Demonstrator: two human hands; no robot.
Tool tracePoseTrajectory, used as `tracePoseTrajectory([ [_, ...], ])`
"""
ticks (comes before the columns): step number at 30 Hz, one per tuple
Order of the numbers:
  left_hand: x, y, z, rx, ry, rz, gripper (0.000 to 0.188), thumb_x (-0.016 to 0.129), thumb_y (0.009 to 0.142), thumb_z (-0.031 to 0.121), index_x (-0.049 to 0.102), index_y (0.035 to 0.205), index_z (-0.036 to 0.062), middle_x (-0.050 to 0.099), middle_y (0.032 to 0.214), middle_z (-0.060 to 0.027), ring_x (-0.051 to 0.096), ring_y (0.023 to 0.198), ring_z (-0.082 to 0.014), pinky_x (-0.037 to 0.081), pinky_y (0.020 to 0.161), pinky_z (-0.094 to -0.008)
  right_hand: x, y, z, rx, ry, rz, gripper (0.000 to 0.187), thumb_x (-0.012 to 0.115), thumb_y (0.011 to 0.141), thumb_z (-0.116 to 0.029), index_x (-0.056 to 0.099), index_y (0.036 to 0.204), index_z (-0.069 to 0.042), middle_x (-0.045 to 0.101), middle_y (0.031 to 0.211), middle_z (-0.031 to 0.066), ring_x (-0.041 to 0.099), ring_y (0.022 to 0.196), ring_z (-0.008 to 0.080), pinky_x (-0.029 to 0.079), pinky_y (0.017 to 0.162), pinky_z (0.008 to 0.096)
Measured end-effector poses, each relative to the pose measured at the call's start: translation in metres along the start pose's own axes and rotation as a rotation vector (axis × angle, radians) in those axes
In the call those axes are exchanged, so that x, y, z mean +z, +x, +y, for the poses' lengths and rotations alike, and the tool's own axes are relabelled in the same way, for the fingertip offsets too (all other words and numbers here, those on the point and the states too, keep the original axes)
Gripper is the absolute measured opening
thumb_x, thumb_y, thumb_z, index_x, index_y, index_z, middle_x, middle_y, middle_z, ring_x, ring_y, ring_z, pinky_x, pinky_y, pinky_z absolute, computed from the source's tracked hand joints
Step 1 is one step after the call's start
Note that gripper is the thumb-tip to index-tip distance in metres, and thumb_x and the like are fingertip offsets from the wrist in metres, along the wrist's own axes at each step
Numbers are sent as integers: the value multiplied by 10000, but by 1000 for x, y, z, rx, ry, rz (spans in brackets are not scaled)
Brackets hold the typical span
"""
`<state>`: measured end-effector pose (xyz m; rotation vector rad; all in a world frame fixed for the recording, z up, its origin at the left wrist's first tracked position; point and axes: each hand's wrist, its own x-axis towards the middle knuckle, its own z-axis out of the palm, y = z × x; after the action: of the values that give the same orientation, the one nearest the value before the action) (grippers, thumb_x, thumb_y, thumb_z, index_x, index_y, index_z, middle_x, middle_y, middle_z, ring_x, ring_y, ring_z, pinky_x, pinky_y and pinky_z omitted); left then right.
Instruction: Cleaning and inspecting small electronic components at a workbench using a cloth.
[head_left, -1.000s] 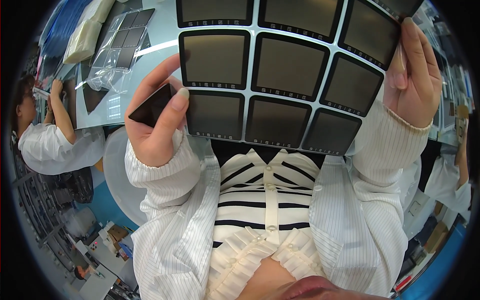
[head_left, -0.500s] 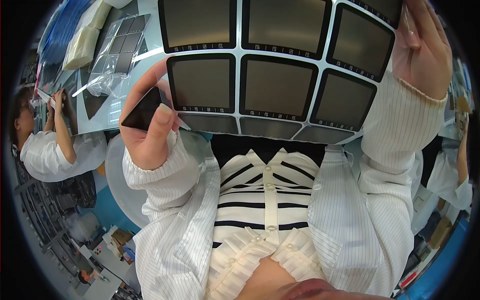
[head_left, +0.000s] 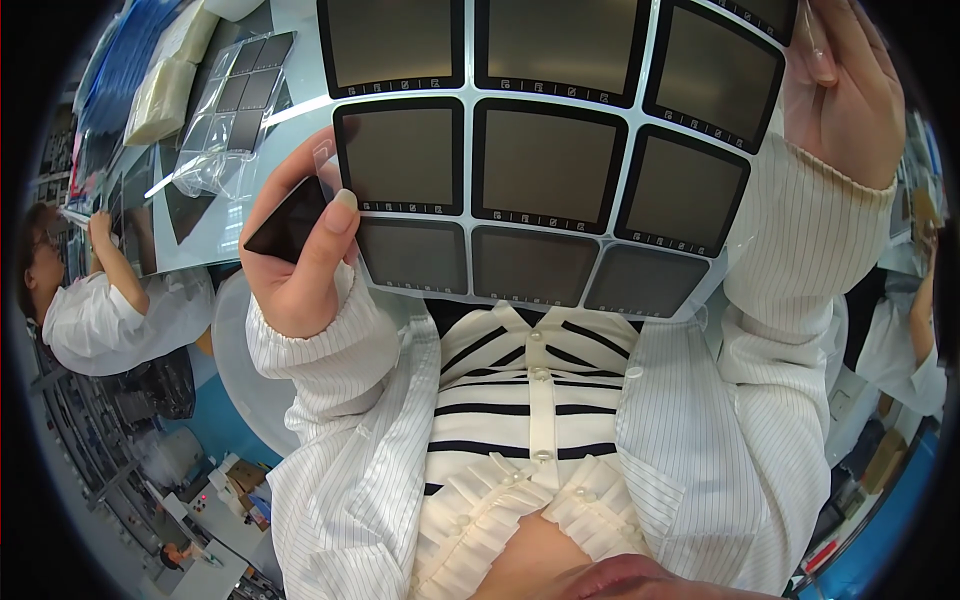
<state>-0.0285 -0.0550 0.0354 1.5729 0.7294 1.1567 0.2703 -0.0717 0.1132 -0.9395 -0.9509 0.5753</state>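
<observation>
A clear film sheet [head_left: 468, 160] carries rows of grey rectangular panels with black borders and small printed marks. I hold it up in front of my chest, and its top runs out of view. My left hand [head_left: 315, 255] pinches the lower left edge, thumb in front and fingers behind. Between that hand's thumb and palm sits a loose glossy black piece [head_left: 288, 222] with a pointed corner. At the sheet's upper right edge, my right hand [head_left: 850, 110] is closed on it; some of its fingertips are hidden or cut off by the frame.
Beyond my left hand, a light table [head_left: 225, 215] bears a clear bag of dark panels [head_left: 240, 95], cream-coloured stacks [head_left: 165, 95] and blue sheets [head_left: 130, 50]. A person in white [head_left: 110, 310] works at the left, another [head_left: 900, 340] at the right.
The sheet's lower row has swung toward me and shows more fully, while the upper rows have shifted slightly up. My left thumb has slid up onto the sheet's edge.
</observation>
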Motion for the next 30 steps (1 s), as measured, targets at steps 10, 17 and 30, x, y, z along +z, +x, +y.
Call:
tracePoseTrajectory([
  [10, 3, -6, -1, -15, -22, -24, 409, 628, 846, 105, 533, 1215, -44, 580, 725, -46, 488, 531, -59, 333, 484, -165, -3, -1, -3, 11, 53, 107, 154, 509, 943, -113, 611, 901, -6, 505, 555, -31, 353, 395, 6, 311, 384, 132],
  [17, 9, -4, 4, 13, -14, -69, 407, 601, 866, 127, 522, 1220, -59, 586, 706, -56, 484, 538, -60, 329, 477, -170, -28, 4, -4, -22, -54, 20, 172, 516, 943, -143, 606, 900, -3, 477, 526, -26, 337, 390, 21, 287, 375, 147],
  [30, 20, 5, 13, -8, 8, -182, 482, 551, 890, 195, 451, 1278, -74, 566, 739, -68, 482, 559, -73, 331, 476, -177, -24, 16, -11, 106, -89, 446, 214, 530, 942, -179, 595, 864, 10, 439, 482, -7, 305, 383, 48, 246, 368, 163],
])
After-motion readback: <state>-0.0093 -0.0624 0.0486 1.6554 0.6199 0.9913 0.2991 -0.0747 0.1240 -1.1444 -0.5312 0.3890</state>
